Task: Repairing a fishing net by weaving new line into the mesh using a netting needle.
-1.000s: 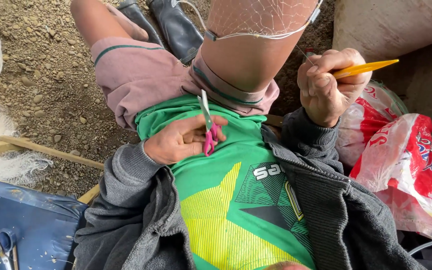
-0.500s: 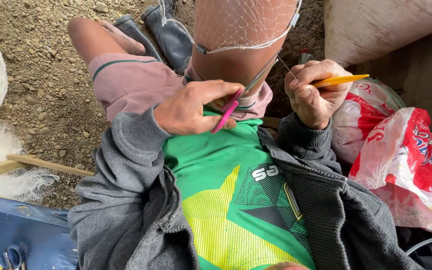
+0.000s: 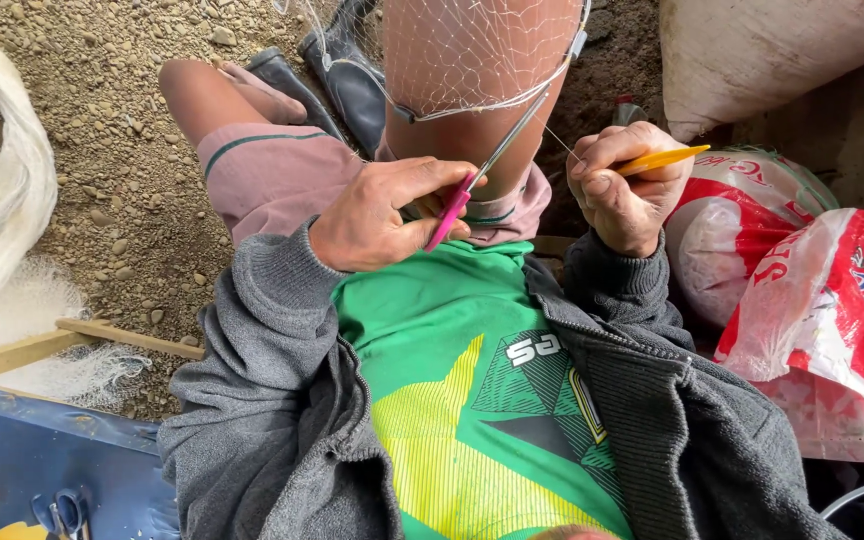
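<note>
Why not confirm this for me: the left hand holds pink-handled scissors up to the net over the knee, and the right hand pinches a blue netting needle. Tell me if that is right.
Not quite. The head view shows the netting needle in the right hand is yellow, not blue. The rest holds: the left hand holds pink-handled scissors up to the net over the knee.

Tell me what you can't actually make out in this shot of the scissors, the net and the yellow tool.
Head view:
- Scissors: finger loops hidden inside the left hand.
- Yellow tool: rear end covered by the right hand.
- Net: cut off by the top edge.
- Thread: too thin to trace fully.
</note>
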